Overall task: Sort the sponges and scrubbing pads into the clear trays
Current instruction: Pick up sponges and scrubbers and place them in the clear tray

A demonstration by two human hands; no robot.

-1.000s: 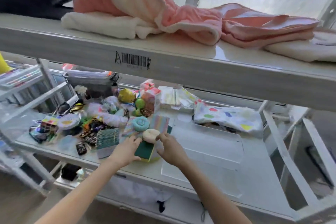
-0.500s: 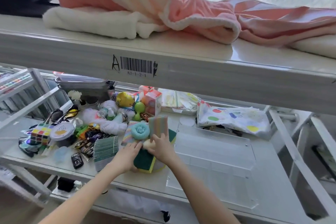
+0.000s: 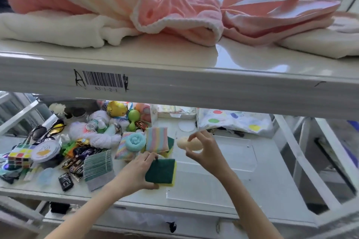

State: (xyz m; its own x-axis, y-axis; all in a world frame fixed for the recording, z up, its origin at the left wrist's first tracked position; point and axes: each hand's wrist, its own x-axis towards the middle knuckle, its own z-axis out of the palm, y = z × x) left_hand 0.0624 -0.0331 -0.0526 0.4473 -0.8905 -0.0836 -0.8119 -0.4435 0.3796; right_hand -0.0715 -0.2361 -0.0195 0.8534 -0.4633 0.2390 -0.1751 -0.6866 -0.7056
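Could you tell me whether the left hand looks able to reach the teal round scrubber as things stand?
Probably yes: the left hand lies just below the teal round scrubber, which sits uncovered.

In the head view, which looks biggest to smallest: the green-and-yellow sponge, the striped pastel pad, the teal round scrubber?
1. Green-and-yellow sponge, though it is nearest the camera.
2. Striped pastel pad, close behind.
3. Teal round scrubber, clearly smallest.

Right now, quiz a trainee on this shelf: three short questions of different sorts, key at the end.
1. True or false: the left hand grips the green and yellow sponge.
2. What does the right hand hold? A) cream round sponge B) teal round scrubber C) striped pad
3. Fill in: the right hand is raised over a clear ____.

Key: 1 true; 2 A; 3 tray.
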